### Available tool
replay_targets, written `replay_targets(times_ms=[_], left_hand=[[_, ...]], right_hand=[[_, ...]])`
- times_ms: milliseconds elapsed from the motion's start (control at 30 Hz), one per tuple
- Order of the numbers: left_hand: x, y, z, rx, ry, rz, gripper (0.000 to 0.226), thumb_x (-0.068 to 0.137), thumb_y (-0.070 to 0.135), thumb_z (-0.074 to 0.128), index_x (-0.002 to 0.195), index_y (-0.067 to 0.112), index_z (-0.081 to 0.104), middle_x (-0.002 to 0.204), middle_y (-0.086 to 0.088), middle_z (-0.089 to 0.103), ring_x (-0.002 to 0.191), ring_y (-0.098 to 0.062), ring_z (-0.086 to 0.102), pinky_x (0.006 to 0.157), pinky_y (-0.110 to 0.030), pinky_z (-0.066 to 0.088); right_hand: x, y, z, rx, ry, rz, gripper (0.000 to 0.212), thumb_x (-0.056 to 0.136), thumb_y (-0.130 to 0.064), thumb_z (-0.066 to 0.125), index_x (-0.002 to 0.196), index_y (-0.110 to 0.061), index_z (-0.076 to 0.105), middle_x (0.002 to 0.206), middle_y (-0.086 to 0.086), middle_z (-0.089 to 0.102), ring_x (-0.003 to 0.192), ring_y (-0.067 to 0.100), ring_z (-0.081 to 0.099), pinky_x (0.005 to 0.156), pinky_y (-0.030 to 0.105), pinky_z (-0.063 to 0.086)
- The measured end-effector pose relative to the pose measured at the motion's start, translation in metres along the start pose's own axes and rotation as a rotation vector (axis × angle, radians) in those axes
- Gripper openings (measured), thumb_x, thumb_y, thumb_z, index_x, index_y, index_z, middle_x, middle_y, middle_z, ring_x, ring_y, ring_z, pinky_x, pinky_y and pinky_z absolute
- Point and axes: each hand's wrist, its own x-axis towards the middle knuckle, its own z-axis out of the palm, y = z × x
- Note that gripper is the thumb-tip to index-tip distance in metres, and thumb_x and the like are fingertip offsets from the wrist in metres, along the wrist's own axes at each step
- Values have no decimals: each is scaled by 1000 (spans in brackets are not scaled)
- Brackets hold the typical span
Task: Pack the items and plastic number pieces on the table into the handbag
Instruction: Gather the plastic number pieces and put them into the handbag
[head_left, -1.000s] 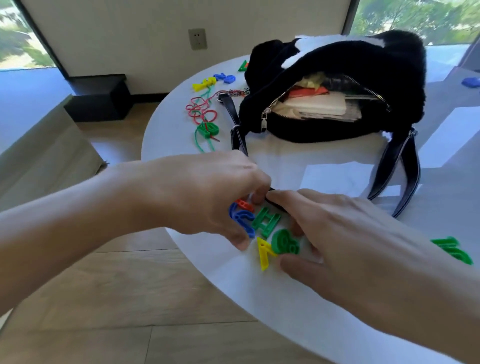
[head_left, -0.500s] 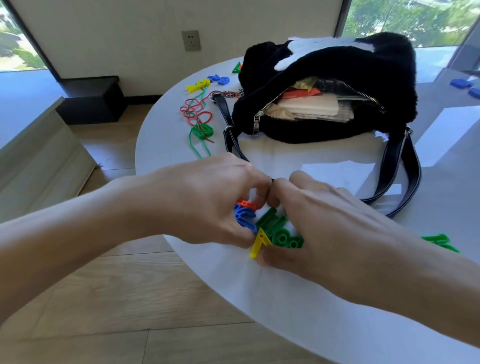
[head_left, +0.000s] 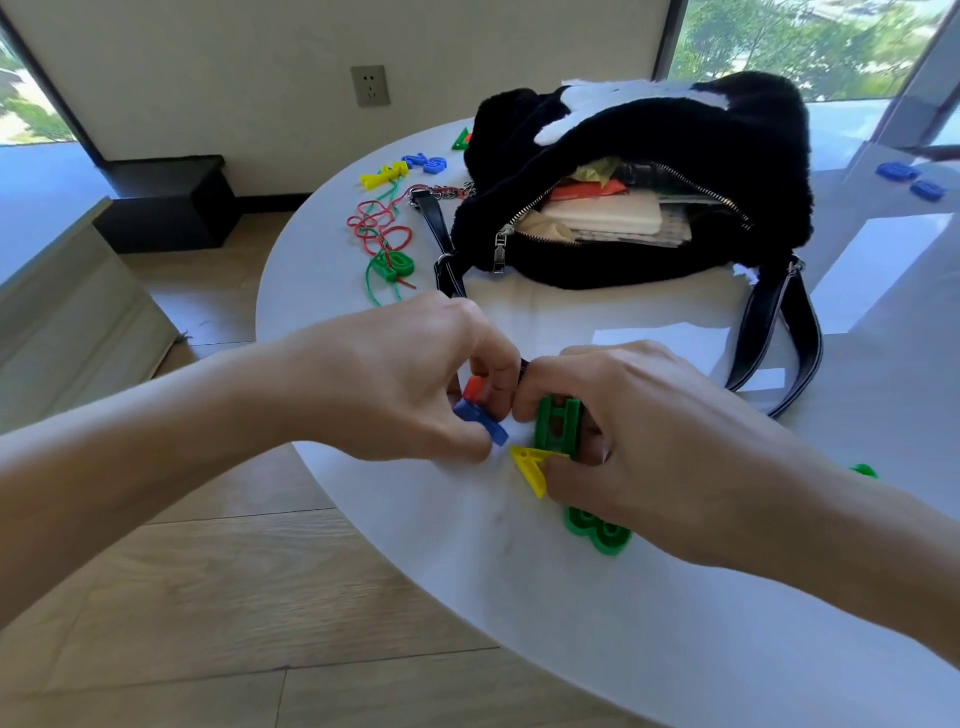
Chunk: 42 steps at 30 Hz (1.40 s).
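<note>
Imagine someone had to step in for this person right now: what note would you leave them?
Left hand: closed on blue and red number pieces.
Right hand: closed on a green piece and a yellow piece.
A green 8 lies on the table under the right wrist.
Handbag: unzipped, already holding flat items.
Left to pack: the held pieces, the 8, the laces with a green piece, the yellow and blue pieces far left, and blue pieces far right.
</note>
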Motion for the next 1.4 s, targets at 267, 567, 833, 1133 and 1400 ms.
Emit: replay_targets(times_ms=[267, 567, 833, 1133, 1400], left_hand=[[7, 1, -2, -339, -7, -48, 9, 83, 10, 68, 79, 15, 74, 73, -3, 72, 65, -17, 72, 62, -33, 60], [38, 6, -8, -1610, 219, -177, 19, 77, 6, 58, 71, 6, 77, 86, -16, 69, 71, -18, 67, 61, -20, 58], [58, 46, 13, -1874, 456, -186, 38, 67, 13, 40, 100, 8, 57, 97, -17, 63, 86, -26, 65, 77, -29, 31], [69, 43, 20, -1703, 558, -441, 26, 97, 37, 53, 83, 15, 57, 68, -2, 50, 58, -13, 42, 34, -16, 31], [72, 36, 13, -1668, 560, -437, 33, 101, 41, 49, 80, 15, 49, 51, 2, 48, 42, -8, 33, 37, -17, 19]], right_hand=[[3, 16, -6, 192, 104, -13, 7, 85, -25, 72, 85, -32, 70, 58, -12, 57, 50, 8, 48, 41, 15, 34], [20, 16, -25, 566, 611, -81, 25, 75, -21, 81, 93, -18, 64, 76, -1, 71, 67, 22, 71, 63, 44, 60], [42, 7, -13, 388, 712, -79, 23, 78, -10, 80, 98, -21, 74, 91, -7, 62, 79, 12, 68, 69, 30, 57], [33, 10, -19, 153, 581, -66, 38, 75, -20, 80, 110, -33, 72, 86, -13, 67, 89, 11, 60, 82, 34, 49], [8, 1, -36, 125, 492, -62, 35, 75, -44, 81, 99, -32, 58, 93, -14, 53, 79, 7, 56, 63, 19, 40]])
